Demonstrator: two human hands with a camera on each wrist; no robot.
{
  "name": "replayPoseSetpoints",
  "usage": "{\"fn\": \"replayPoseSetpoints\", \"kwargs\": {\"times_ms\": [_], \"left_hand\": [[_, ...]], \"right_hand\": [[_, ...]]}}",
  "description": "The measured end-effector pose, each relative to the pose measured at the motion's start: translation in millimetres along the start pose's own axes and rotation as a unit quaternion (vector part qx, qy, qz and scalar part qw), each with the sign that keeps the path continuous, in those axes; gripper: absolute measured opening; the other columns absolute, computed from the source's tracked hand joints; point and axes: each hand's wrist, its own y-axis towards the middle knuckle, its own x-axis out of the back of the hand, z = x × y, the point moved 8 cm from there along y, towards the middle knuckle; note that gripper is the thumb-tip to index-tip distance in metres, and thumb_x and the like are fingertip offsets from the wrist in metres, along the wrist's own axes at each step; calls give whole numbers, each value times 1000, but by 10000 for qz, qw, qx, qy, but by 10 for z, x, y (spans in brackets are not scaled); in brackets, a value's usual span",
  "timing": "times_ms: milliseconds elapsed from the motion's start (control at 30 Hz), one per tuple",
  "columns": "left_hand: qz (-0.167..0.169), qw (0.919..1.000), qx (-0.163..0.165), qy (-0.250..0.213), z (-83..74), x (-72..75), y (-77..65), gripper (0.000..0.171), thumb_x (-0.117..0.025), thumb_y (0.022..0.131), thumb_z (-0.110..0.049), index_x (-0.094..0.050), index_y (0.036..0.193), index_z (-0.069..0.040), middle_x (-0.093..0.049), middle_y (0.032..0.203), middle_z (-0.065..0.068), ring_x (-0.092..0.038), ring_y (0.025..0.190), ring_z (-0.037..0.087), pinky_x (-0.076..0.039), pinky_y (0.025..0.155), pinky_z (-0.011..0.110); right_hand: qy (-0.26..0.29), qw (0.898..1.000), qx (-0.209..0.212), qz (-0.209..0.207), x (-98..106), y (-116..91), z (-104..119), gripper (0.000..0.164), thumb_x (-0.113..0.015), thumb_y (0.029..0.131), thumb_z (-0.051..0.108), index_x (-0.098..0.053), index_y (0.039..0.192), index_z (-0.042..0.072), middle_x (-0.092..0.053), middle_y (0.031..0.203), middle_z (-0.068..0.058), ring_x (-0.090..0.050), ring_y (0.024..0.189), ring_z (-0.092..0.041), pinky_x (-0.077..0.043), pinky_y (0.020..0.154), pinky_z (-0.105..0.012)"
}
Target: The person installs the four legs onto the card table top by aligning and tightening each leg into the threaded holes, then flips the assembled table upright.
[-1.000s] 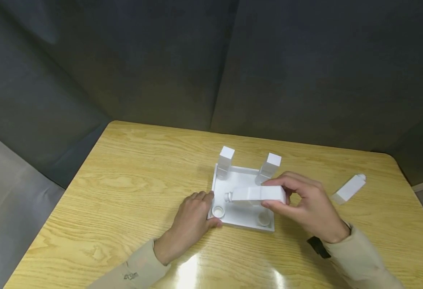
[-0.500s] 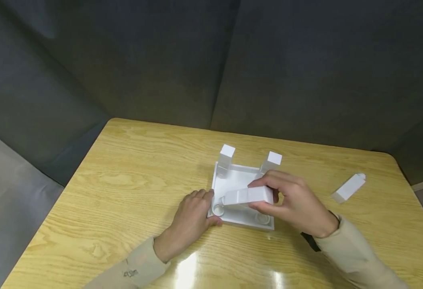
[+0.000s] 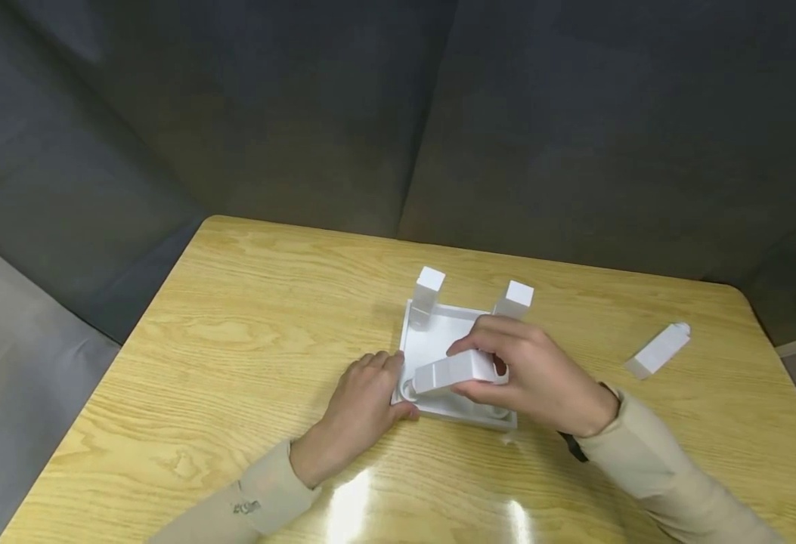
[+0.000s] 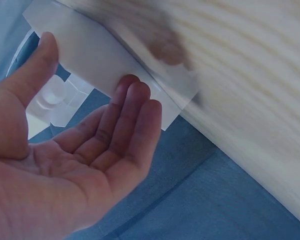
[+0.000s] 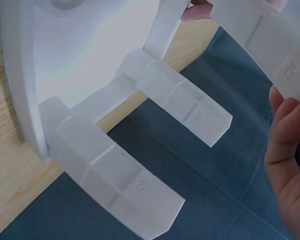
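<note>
L hand (image 3: 363, 393): fingers loosely bent, not gripping, set against L edge of wht tray (image 3: 432, 344), thumb at near edge. Near-L ring (image 3: 406, 391) in tray corner; near-R ring (image 3: 500, 412) partly hidden. R hand (image 3: 534, 370) pinching wht block (image 3: 452, 370) btwn thumb & fingers, tilted over tray, narrow end at near-L ring; inside or just above, can't tell. Far-L block (image 3: 428, 295) & far-R block (image 3: 515, 298) upright at tray's far corners. Loose block (image 3: 659, 350) lying on wood table (image 3: 268, 302), far R, well apart. Dk curtain (image 3: 302, 113) behind.
</note>
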Motion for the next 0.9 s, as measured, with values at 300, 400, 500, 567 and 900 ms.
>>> {"fn": "replayPoseSetpoints", "kwargs": {"times_ms": [300, 400, 500, 567, 900], "left_hand": [[35, 9999, 73, 91, 10, -9, 13, 81, -98, 77, -31, -64, 133, 19, -74, 118, 29, -73, 105, 38, -61, 97, 52], [-7, 10000, 69, 64, 11, -6, 16, 81, -98, 77, -30, -64, 132, 19, -74, 118, 29, -74, 104, 38, -61, 95, 52], [-27, 10000, 76, 41, 17, -4, 20, 81, -99, 76, -29, -64, 132, 18, -74, 117, 29, -74, 104, 38, -61, 95, 52], [-24, 9999, 95, 47, 21, -6, 21, 81, -99, 76, -29, -65, 132, 18, -74, 117, 29, -74, 104, 38, -61, 94, 52], [43, 9999, 115, 71, 2, 1, 18, 80, -99, 77, -29, -64, 132, 18, -74, 120, 29, -73, 108, 39, -60, 98, 54]], "right_hand": [[-8, 9997, 62, 215, -63, 78, 48, 30, -96, 83, 6, -78, 106, 12, -63, 94, 12, -50, 75, -4, -46, 59, -20], [-33, 9996, 62, 278, -77, 99, 58, 29, -95, 84, 7, -79, 106, 12, -62, 93, 13, -49, 75, -3, -45, 59, -20], [-63, 9994, 79, 330, -98, 119, 63, 27, -95, 85, 8, -79, 106, 12, -62, 93, 12, -49, 75, -3, -46, 59, -20], [-75, 9992, 98, 373, -118, 132, 65, 27, -95, 85, 7, -79, 106, 11, -62, 93, 12, -49, 75, -4, -46, 59, -21], [-415, 9972, 240, 571, -206, 169, 97, 29, -96, 83, 7, -78, 106, 7, -62, 93, 8, -52, 77, -5, -50, 64, -23]]}}
